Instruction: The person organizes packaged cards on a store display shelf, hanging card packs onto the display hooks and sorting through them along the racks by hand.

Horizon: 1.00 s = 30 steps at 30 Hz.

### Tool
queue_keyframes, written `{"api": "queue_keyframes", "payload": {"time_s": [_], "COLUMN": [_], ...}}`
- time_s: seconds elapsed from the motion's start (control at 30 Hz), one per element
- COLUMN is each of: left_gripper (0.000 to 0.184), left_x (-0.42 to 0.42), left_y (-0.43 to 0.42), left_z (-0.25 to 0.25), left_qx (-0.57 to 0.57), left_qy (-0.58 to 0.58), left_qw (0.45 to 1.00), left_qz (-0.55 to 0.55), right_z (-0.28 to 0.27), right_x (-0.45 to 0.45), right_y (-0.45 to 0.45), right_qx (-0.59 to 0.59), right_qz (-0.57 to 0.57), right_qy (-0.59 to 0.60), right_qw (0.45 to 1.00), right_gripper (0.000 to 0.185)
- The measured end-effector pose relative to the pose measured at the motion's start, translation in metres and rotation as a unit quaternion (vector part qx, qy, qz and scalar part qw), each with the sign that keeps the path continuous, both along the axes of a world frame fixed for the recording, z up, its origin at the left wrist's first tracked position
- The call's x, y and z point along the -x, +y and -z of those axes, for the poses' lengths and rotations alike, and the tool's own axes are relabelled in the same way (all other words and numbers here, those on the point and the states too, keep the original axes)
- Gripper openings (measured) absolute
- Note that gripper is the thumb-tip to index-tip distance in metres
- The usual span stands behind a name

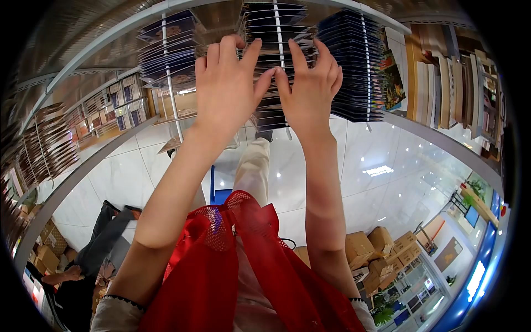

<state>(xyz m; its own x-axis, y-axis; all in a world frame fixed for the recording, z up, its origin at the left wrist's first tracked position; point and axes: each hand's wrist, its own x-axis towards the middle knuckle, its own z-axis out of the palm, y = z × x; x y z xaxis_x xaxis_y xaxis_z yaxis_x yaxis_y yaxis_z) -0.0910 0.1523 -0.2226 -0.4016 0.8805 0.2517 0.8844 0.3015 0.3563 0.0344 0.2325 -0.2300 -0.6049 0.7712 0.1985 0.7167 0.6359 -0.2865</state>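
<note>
A row of thin, dark, flat packets [274,119] hangs on a white display rod [279,34] in front of me. My left hand [227,83] lies over the left side of this row, fingers apart and slightly bent, fingertips at the packet edges. On the other side of the rod, my right hand [308,88] rests with fingers spread over the packets' right side. The two thumbs nearly meet at the rod. Neither hand has visibly closed on a packet. Undersides of the fingers are hidden.
Dark blue packets [354,72] hang in a dense row at right, another hanging row [166,52] at left. Books [448,88] stand on the right shelf. Cardboard boxes [381,249] sit on the floor behind. Another person [102,249] is at lower left.
</note>
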Motion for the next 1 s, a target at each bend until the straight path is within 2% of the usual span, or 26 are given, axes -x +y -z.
{"api": "queue_keyframes", "payload": {"time_s": [0.37, 0.53, 1.0], "left_gripper": [0.048, 0.046, 0.045], "left_x": [-0.003, 0.004, 0.003], "left_y": [0.004, 0.011, 0.005], "left_z": [-0.005, -0.001, -0.005], "left_qx": [-0.035, -0.008, -0.015], "left_qy": [0.0, 0.014, 0.011], "left_qw": [0.999, 1.0, 1.0], "left_qz": [-0.006, -0.01, -0.009], "right_z": [-0.001, 0.004, -0.005], "right_x": [0.003, 0.01, 0.004], "right_y": [0.005, 0.017, 0.009], "right_qx": [-0.025, -0.053, -0.036], "right_qz": [-0.016, -0.027, -0.027], "right_qy": [0.022, 0.023, 0.004], "right_qw": [0.999, 0.998, 0.999], "right_gripper": [0.047, 0.046, 0.05]}}
